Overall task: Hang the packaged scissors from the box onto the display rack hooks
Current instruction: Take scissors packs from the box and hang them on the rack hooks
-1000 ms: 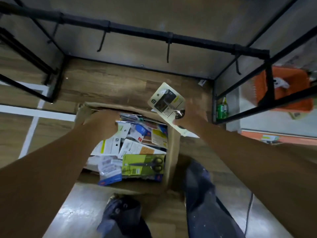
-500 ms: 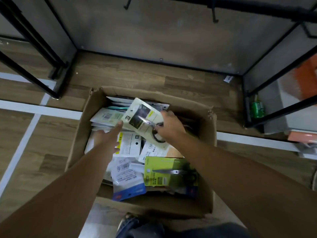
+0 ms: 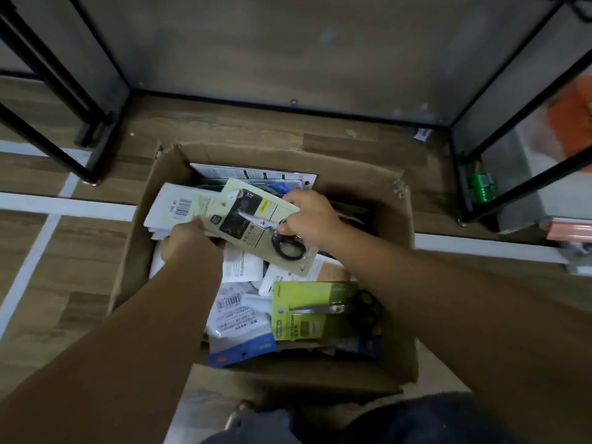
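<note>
An open cardboard box [image 3: 397, 283] on the wood floor holds several packaged scissors. Over the box's far half my right hand [image 3: 312, 219] grips a pale pack of black-handled scissors [image 3: 256, 225] by its handle end. To the left, my left hand [image 3: 189, 238] holds a white barcoded pack [image 3: 177, 205] at its near edge, thumb on top. A bright green scissors pack [image 3: 307, 312] lies face up in the near right of the box. Next to it on the left is a white-and-blue pack [image 3: 238, 341]. The rack's hooks are out of view.
The black rack frame [image 3: 455, 161] and its grey back panel [image 3: 288, 52] stand just beyond the box. Another black frame leg [image 3: 86, 123] is at the left. A green can [image 3: 483, 187] and an orange basket [image 3: 570, 123] sit at the right. My knees are at the bottom edge.
The view has tilted down, so the hook bar left the frame. My right hand brought the pale pack down over the box. My left hand reached in and took hold of the white pack.
</note>
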